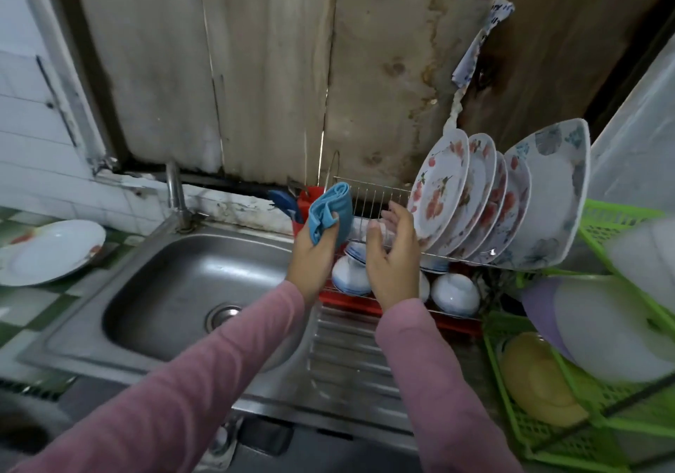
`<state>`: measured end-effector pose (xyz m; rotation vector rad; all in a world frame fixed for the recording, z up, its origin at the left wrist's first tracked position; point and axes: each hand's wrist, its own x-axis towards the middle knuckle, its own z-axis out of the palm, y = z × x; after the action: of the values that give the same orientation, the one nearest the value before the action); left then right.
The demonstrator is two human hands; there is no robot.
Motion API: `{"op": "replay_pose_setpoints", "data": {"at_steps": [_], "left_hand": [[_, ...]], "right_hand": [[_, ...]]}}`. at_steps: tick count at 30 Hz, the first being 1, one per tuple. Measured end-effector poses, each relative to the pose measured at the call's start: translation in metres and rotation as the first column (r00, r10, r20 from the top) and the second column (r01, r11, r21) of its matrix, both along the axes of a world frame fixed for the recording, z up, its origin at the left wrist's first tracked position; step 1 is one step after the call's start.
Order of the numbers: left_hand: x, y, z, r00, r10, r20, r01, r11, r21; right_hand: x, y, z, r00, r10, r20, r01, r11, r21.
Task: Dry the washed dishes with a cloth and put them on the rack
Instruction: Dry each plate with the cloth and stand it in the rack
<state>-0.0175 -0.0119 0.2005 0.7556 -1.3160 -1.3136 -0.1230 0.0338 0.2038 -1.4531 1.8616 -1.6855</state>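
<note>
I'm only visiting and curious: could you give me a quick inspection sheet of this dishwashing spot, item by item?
Surface: steel sink with a ribbed drainboard.
Job's things: blue cloth; plates upright in the wire rack; bowls upside down below them; one plate left of the sink.
Clutter: green basket holding plastic containers.
Hands: left hand grips the cloth; right hand curls its fingers round what looks like a clear glass, blurred.
Cables: nothing seen.
Surroundings: stained wall panels, white tiles, tap.
</note>
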Motion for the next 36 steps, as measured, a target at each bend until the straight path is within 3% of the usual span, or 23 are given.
{"op": "replay_pose_setpoints", "data": {"at_steps": [5, 13, 25, 36], "left_hand": [[0.070, 0.010, -0.022, 0.998, 0.029, 0.063, -0.032, 0.999, 0.044], [0.224, 0.023, -0.068, 0.978, 0.139, 0.156, -0.168, 0.967, 0.192], [0.445, 0.025, -0.128, 0.903, 0.370, 0.220, -0.427, 0.836, 0.344], [0.564, -0.061, -0.151, 0.826, 0.504, 0.253, -0.564, 0.722, 0.400]], "right_hand": [[0.054, 0.005, -0.020, 0.983, 0.144, 0.114, -0.157, 0.980, 0.121], [0.187, -0.002, -0.082, 0.939, 0.210, 0.272, -0.285, 0.919, 0.273], [0.410, -0.038, -0.140, 0.843, 0.389, 0.372, -0.523, 0.755, 0.396], [0.536, -0.147, -0.171, 0.803, 0.415, 0.428, -0.591, 0.643, 0.487]]}}
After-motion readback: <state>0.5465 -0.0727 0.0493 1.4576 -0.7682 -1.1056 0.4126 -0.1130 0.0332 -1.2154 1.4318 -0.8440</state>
